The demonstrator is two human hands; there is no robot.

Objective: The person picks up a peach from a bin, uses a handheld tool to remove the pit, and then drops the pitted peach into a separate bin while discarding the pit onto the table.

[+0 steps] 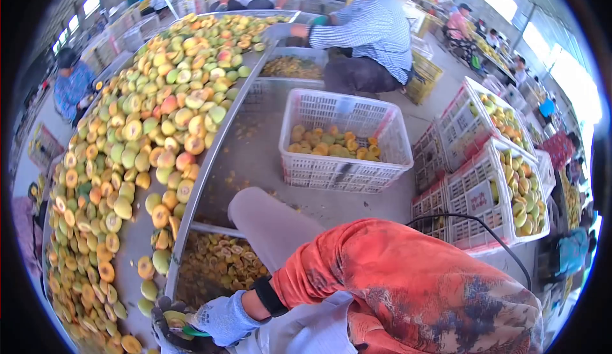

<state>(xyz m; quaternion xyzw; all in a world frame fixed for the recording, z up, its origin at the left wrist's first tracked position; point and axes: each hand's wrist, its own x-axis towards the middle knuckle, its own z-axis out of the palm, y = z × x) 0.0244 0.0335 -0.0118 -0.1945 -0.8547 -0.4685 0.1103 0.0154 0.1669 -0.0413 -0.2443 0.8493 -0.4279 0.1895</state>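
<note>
At the bottom left, beside the metal table [137, 242], my left hand [164, 335] in a dark glove is closed round a green-yellow apricot [173, 317]. My right hand [224, 321], gloved in light blue-grey, grips a small green-handled knife [195, 332] against the fruit; its blade is mostly hidden. Whole and halved apricots [185, 117] lie heaped along the table. Just beyond my hands, a crate [213, 228] below the table edge holds brownish-orange cut pieces.
A white crate [347, 172] with some apricots stands on the floor ahead. Full crates [475, 198] are stacked at right, with a black cable [491, 226] running past. Across from me, a person in a striped shirt [370, 25] sits at the table. Other people work around the hall.
</note>
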